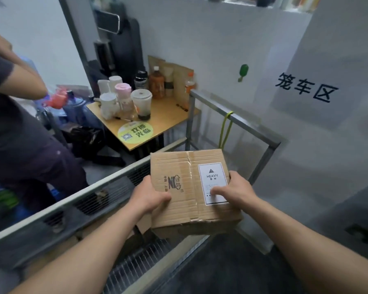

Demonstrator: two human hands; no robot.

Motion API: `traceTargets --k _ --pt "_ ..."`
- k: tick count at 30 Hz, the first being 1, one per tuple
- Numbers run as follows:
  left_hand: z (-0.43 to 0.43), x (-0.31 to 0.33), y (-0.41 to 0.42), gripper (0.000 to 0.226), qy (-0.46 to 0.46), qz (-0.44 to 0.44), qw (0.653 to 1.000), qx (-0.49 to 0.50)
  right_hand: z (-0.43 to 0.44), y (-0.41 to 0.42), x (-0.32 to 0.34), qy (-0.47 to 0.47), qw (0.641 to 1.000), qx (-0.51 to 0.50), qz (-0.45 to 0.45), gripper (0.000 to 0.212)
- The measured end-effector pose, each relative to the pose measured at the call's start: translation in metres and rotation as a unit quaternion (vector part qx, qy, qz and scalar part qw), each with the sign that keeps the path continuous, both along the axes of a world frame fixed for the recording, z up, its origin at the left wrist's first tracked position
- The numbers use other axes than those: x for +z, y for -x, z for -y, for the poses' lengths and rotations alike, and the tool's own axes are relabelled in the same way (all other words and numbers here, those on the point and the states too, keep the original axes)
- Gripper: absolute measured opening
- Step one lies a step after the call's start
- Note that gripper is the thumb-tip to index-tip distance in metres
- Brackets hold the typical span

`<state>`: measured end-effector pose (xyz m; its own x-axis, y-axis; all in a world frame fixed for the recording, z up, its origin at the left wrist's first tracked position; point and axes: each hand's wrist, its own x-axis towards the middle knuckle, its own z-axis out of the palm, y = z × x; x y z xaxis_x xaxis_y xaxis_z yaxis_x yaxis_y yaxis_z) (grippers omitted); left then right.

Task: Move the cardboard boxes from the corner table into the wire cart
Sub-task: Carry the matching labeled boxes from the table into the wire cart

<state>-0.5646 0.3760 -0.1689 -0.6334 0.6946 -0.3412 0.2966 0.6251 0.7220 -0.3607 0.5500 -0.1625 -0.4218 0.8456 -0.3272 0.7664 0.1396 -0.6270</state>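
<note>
A brown cardboard box (185, 166) with a white "HEAVY" label is held over the open top of the wire cart (238, 118). My left hand (151, 197) grips its near left edge. My right hand (234, 190) grips its near right edge, thumb on the label. Under the held box, another cardboard box (143, 221) shows inside the cart, mostly hidden. The small wooden corner table (164, 122) stands beyond the cart against the wall. It carries cups and bottles, with brown cardboard pieces (182, 81) leaning at its back.
Another person (19, 128) stands at the left beside the cart's rail (72, 200). Water jugs and bags (72, 111) crowd the floor left of the table. A yellow-green cord (226, 128) hangs from the cart's far rail. White walls close in on the right, one bearing a printed sign (306, 88).
</note>
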Motion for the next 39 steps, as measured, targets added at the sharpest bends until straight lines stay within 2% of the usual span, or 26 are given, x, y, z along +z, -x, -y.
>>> traceTargets --k 5,13,23,32,39 --pt "-0.011 -0.012 -0.006 0.058 0.012 0.013 0.999 0.033 -0.029 0.015 -0.013 0.012 0.999 0.039 0.016 0.073" --pt "-0.034 -0.034 0.012 0.062 0.024 0.043 0.997 0.062 -0.065 0.046 -0.033 0.026 0.997 0.068 0.040 0.067" --pt "-0.075 -0.079 0.058 0.067 0.034 0.092 0.992 0.076 -0.106 0.101 -0.066 -0.003 0.992 0.085 0.098 0.059" --pt "-0.108 -0.137 0.083 0.071 0.070 0.123 0.985 0.102 -0.135 0.144 -0.123 0.002 0.988 0.077 0.133 0.066" --pt "-0.149 -0.208 0.095 0.077 0.111 0.169 0.973 0.110 -0.178 0.170 -0.192 0.012 0.986 0.089 0.138 0.058"
